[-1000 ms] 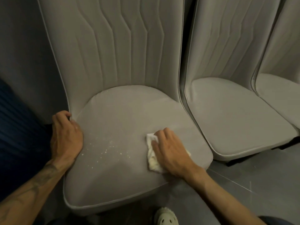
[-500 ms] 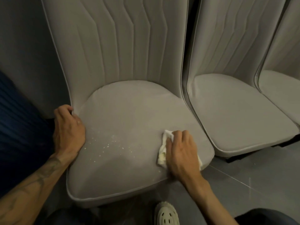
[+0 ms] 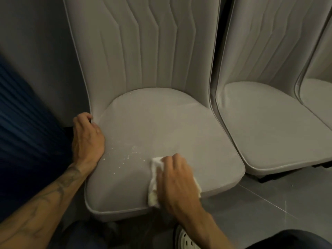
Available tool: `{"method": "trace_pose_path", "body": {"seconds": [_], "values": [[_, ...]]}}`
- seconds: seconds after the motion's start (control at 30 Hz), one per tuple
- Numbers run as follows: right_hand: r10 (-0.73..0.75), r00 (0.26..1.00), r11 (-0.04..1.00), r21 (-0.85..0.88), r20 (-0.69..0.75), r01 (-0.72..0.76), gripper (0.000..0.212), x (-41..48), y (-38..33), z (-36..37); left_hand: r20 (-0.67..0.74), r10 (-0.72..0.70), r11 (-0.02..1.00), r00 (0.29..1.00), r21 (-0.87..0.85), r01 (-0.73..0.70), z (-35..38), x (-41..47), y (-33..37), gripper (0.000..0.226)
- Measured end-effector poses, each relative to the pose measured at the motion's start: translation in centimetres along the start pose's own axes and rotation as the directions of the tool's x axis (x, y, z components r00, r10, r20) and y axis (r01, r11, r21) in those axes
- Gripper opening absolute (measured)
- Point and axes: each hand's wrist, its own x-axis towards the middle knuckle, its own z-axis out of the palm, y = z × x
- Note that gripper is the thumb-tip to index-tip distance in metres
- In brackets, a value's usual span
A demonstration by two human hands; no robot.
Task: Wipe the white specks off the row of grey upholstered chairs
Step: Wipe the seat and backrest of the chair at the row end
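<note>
White specks dot smooth grey seat; right fingers clamp crumpled cloth, left fingers grip its edge.

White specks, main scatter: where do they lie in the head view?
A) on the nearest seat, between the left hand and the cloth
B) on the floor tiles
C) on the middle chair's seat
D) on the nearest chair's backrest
A: the white specks dot the front left of the seat, between the left hand holding the seat's left edge and the cloth held under the right hand.
</note>
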Motion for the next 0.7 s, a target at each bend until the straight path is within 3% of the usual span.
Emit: {"method": "trace_pose_path", "body": {"seconds": [0.07,0.13,0.23,0.27,0.43,0.53,0.63,0.7], "values": [[-0.069,0.996,0.997,0.04,0.047,0.068,0.012,0.2,0.4,0.1,0.005,-0.007,1.0,1.0,-0.004,0.007,0.0,0.0,0.0,0.014],[-0.055,0.997,0.997,-0.043,0.063,0.057,0.018,1.1,3.4,-0.9,0.003,-0.008,1.0,1.0,-0.009,0.008,-0.1,0.1,0.0,0.015],[0.182,0.982,0.978,-0.092,-0.044,-0.186,0.016,2.0,6.2,-2.2,-0.003,-0.016,1.0,1.0,-0.007,0.016,0.0,0.2,-0.1,0.014],[0.186,0.981,0.978,-0.086,-0.064,-0.191,0.014,2.0,5.4,-2.1,-0.003,-0.019,1.0,1.0,-0.01,0.019,0.1,0.2,-0.1,0.014],[-0.104,0.994,0.993,0.052,-0.011,0.105,0.007,0.9,-1.8,0.6,0.002,-0.044,0.998,0.999,-0.055,0.044,0.0,0.4,-0.3,0.015],[-0.092,0.995,0.995,-0.025,0.031,0.093,0.017,3.5,1.9,-0.1,0.103,-0.115,0.978,0.988,-0.163,0.131,-0.7,0.6,-0.3,0.02],[0.088,0.993,0.98,-0.187,0.077,-0.072,0.034,6.0,5.4,-0.7,0.24,-0.132,0.971,0.962,-0.165,0.175,-1.8,-1.1,-0.9,0.041],[0.007,0.997,0.986,-0.164,0.078,0.006,0.037,6.0,3.8,0.1,0.324,-0.137,0.97,0.936,-0.15,0.194,-2.3,-3.0,-1.2,0.056]]}}
